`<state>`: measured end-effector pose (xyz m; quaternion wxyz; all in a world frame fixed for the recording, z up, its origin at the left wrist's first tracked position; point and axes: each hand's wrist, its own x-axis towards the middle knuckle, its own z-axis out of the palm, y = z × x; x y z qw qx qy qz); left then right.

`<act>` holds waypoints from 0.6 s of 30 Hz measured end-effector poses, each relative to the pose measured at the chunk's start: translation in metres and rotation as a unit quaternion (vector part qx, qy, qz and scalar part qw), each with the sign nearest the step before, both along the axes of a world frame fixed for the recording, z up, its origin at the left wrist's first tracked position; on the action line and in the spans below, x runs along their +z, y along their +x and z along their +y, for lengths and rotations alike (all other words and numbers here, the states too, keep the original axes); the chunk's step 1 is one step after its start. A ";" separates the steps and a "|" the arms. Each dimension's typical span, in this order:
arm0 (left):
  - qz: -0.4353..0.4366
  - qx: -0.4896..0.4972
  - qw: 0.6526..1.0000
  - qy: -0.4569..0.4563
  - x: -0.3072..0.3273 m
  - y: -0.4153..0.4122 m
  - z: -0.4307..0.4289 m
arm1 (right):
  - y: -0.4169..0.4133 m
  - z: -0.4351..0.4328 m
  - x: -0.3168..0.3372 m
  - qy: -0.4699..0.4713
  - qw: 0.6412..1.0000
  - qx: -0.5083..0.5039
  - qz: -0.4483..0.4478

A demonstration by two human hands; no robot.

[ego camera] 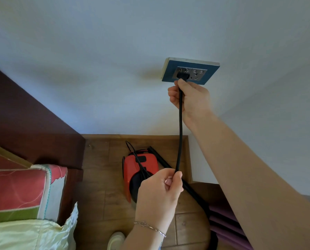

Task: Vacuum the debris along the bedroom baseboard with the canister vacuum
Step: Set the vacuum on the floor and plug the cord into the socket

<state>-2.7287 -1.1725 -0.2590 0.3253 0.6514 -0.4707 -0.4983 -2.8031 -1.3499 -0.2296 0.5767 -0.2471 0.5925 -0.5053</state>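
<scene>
High on the pale white wall (96, 69), a black plug (182, 76) sits in the left outlet of a blue rectangular socket plate (212, 73). The right hand (190, 98) is just below it, its fingers curled round the black power cord (180, 127) where the cord leaves the plug. The cord hangs straight down to the left hand (159, 192), which pinches it between thumb and bent fingers. A thin silver chain bracelet (150, 227) circles that wrist. Below and behind the left hand, the red canister vacuum (141, 166) stands on the brown wooden plank floor (100, 177), near the wooden baseboard (132, 136) at the far wall and partly hidden by the hand. A black tube (161, 162) runs diagonally past the vacuum's right side. To the left are a dark wooden headboard (24, 114), a pink patterned mattress (15, 186) and a pale yellow satin pillow (24, 235). A light shoe (115, 240) shows at the near edge, and a purple ribbed object (226, 224) lies at the near right.
</scene>
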 end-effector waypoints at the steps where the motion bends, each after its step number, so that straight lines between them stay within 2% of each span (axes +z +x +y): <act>1: 0.001 0.001 1.000 0.002 0.000 -0.001 0.000 | -0.001 0.000 -0.001 -0.002 1.000 0.001 0.004; 13: 0.043 0.011 0.999 0.001 0.006 -0.009 -0.003 | -0.012 -0.007 0.001 -0.002 0.998 0.024 -0.052; 18: 0.018 -0.010 1.000 0.004 0.003 -0.007 -0.013 | -0.013 -0.013 0.000 -0.013 0.998 0.028 -0.049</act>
